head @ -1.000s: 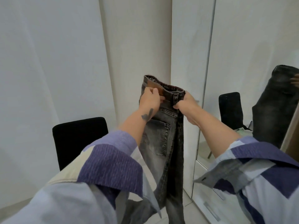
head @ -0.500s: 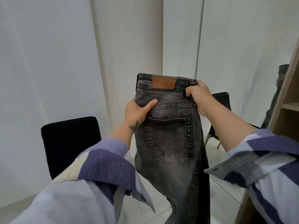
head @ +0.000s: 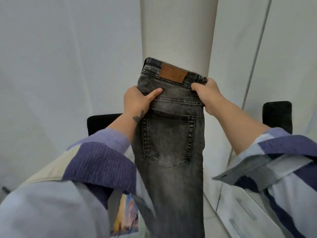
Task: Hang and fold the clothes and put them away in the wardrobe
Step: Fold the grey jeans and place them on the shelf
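Pale grey-white walls (head: 60, 66) fill the background, with a cream vertical panel (head: 178, 31) rising straight ahead and a mirrored wardrobe door (head: 283, 57) on the right. In front of the panel hangs a pair of faded charcoal-grey denim jeans (head: 171, 152), folded lengthwise so one back pocket faces the camera, with a tan leather patch (head: 173, 75) on the waistband.

The left hand (head: 137, 100) grips the jeans' left edge just below the waistband, thumb laid flat across the front of the denim and the fingers wrapped out of sight behind it. The right hand (head: 206, 95) pinches the waistband's right corner, fingers curled round the edge. The patch lies between the two grips and slightly above them; the pocket and the legs hang below them, running out of the bottom of the frame.

A black padded chair back (head: 101, 122) stands below and behind the left wrist, and its dark reflection (head: 277, 115) shows beyond the right forearm. Both arms wear patchwork sleeves (head: 96, 162) of purple, cream and light blue.
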